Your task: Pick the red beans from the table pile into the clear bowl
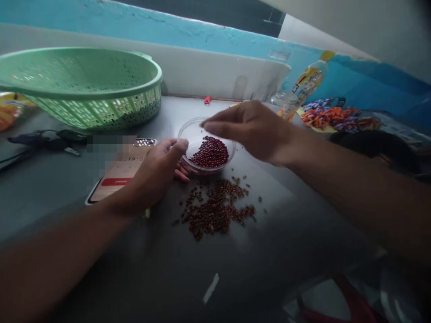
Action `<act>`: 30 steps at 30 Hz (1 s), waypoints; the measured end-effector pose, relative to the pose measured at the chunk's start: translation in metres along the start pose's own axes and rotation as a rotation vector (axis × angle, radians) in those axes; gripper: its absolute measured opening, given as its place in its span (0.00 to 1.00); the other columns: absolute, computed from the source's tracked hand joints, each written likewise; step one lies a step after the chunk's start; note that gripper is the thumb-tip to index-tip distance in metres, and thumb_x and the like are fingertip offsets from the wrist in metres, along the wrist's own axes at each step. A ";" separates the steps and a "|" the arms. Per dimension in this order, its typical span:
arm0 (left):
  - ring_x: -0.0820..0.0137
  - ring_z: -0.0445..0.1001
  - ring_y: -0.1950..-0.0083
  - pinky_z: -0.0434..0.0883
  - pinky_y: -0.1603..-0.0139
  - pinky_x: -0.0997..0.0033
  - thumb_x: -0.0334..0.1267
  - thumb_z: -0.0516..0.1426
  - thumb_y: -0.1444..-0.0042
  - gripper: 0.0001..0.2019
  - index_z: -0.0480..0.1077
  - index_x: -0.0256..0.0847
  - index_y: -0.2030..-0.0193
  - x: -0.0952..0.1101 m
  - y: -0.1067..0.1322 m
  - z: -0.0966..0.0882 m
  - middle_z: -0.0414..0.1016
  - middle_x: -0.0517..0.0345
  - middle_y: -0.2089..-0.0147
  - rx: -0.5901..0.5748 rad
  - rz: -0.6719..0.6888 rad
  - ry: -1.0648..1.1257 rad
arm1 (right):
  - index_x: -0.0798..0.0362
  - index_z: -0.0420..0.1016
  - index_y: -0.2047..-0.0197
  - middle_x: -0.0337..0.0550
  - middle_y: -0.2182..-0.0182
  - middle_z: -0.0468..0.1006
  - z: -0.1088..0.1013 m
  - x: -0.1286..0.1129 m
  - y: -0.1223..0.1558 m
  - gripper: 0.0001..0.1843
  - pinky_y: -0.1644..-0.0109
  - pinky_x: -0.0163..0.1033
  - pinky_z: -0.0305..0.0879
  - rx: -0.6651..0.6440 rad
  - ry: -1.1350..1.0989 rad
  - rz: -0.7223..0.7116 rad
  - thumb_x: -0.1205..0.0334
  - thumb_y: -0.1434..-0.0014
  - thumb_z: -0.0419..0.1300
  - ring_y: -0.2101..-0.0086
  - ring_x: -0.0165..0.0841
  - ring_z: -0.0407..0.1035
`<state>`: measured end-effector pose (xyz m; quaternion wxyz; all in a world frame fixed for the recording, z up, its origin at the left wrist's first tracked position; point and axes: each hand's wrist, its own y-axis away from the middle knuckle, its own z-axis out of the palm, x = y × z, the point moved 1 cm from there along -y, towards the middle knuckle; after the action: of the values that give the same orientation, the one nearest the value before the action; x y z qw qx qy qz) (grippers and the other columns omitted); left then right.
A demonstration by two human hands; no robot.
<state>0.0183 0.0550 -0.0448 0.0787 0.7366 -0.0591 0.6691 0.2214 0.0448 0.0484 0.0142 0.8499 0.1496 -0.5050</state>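
A clear round plastic dish (188, 130) holds a heap of dark red beans (210, 152). My left hand (158, 172) grips the dish's left side, thumb on the rim and fingers curled under it. My right hand (249, 130) hovers just above the dish's far right rim, fingers together and pointing left; whether it holds any beans is hidden. A loose pile of the same red beans (215, 208) lies scattered on the dark table in front of the dish.
A phone (116, 179) with a lit screen lies left of the dish, under my left wrist. A green perforated basket (87, 85) stands at the back left. A plastic bottle (308, 83) and colourful scraps (328, 115) are at the back right.
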 end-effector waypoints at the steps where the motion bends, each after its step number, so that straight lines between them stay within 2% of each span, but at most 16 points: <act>1: 0.69 0.74 0.72 0.75 0.76 0.73 0.55 0.61 0.39 0.19 0.71 0.40 0.56 -0.001 0.000 0.000 0.75 0.52 0.66 -0.005 0.002 0.012 | 0.54 0.84 0.60 0.42 0.58 0.84 0.002 -0.001 0.003 0.06 0.42 0.44 0.73 -0.008 0.126 -0.068 0.62 0.37 0.67 0.52 0.38 0.77; 4: 0.69 0.74 0.73 0.75 0.76 0.73 0.55 0.61 0.40 0.19 0.70 0.40 0.55 -0.003 -0.001 0.000 0.75 0.54 0.67 0.001 0.009 0.025 | 0.51 0.85 0.54 0.43 0.53 0.82 0.007 -0.001 0.030 0.10 0.42 0.45 0.70 -0.014 0.306 -0.214 0.61 0.40 0.71 0.52 0.38 0.75; 8: 0.69 0.74 0.73 0.76 0.77 0.73 0.54 0.60 0.39 0.17 0.68 0.40 0.57 -0.003 -0.001 0.001 0.74 0.54 0.67 0.015 0.008 0.027 | 0.49 0.83 0.53 0.43 0.52 0.81 0.018 0.014 0.067 0.14 0.47 0.43 0.69 -0.246 0.405 -0.106 0.62 0.43 0.74 0.55 0.37 0.75; 11: 0.70 0.73 0.73 0.76 0.76 0.73 0.54 0.60 0.38 0.18 0.68 0.40 0.56 -0.003 0.000 0.001 0.74 0.54 0.66 0.026 0.004 0.036 | 0.51 0.81 0.50 0.45 0.51 0.80 0.029 0.028 0.070 0.18 0.51 0.41 0.68 -0.374 0.400 -0.071 0.64 0.44 0.74 0.54 0.37 0.74; 14: 0.70 0.74 0.73 0.76 0.76 0.72 0.55 0.60 0.39 0.19 0.68 0.39 0.55 -0.003 0.000 0.001 0.74 0.54 0.67 0.026 0.003 0.030 | 0.53 0.81 0.51 0.46 0.53 0.79 0.037 0.036 0.064 0.16 0.54 0.39 0.67 -0.443 0.397 -0.057 0.67 0.43 0.73 0.56 0.36 0.74; 19: 0.69 0.74 0.74 0.75 0.76 0.71 0.54 0.61 0.40 0.19 0.68 0.39 0.56 -0.004 -0.001 0.001 0.74 0.54 0.68 0.042 0.003 0.035 | 0.54 0.82 0.57 0.43 0.60 0.82 0.042 0.035 0.063 0.07 0.56 0.37 0.66 -0.505 0.335 -0.056 0.73 0.38 0.67 0.60 0.32 0.74; 24: 0.69 0.73 0.74 0.75 0.77 0.70 0.54 0.60 0.40 0.19 0.69 0.39 0.55 -0.004 -0.001 0.001 0.74 0.54 0.67 0.030 0.008 0.030 | 0.54 0.83 0.59 0.40 0.64 0.85 0.042 0.035 0.067 0.09 0.57 0.37 0.67 -0.494 0.289 -0.011 0.74 0.37 0.63 0.63 0.31 0.76; 27: 0.69 0.73 0.74 0.75 0.76 0.71 0.54 0.61 0.40 0.18 0.69 0.40 0.57 -0.003 -0.001 0.001 0.74 0.55 0.68 0.042 0.011 0.026 | 0.52 0.84 0.60 0.39 0.65 0.86 0.037 0.039 0.064 0.08 0.61 0.35 0.68 -0.451 0.162 0.091 0.70 0.37 0.63 0.65 0.30 0.77; 30: 0.69 0.74 0.73 0.75 0.76 0.71 0.54 0.61 0.39 0.17 0.69 0.41 0.57 -0.002 -0.001 0.001 0.74 0.55 0.67 0.037 0.012 0.025 | 0.53 0.85 0.60 0.39 0.68 0.85 0.031 0.045 0.057 0.05 0.64 0.33 0.71 -0.425 -0.105 0.298 0.66 0.40 0.67 0.69 0.29 0.76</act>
<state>0.0194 0.0555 -0.0472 0.0615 0.7291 -0.0501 0.6798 0.2302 -0.0048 -0.0126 0.2742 0.8132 0.1243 -0.4980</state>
